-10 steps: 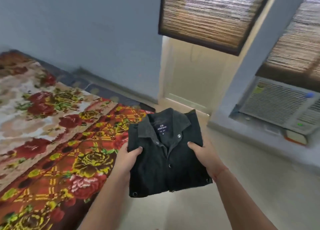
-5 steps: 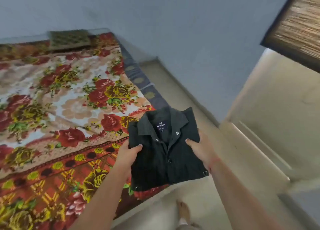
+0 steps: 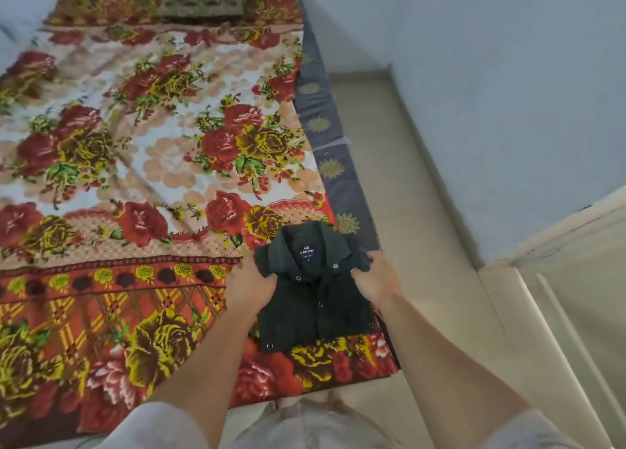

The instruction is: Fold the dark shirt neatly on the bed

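The dark shirt [image 3: 315,299] is folded into a compact rectangle, collar and label facing up, buttons down the front. It is at the near right corner of the bed [image 3: 145,164], which is covered by a red and yellow floral blanket. My left hand [image 3: 250,287] grips the shirt's left edge near the shoulder. My right hand [image 3: 374,279] grips its right edge near the collar. Whether the shirt rests fully on the blanket or hovers just above it, I cannot tell.
A green patterned pillow [image 3: 203,0] lies at the head of the bed. A grey sheet edge [image 3: 325,137] runs along the bed's right side. Beige floor [image 3: 399,184] lies between bed and blue wall [image 3: 491,76]. A pale door frame [image 3: 559,279] stands at right.
My view has swung left and down from the window and air conditioner to the bed. Both hands carried the folded shirt over the bed's near right corner and lowered it.
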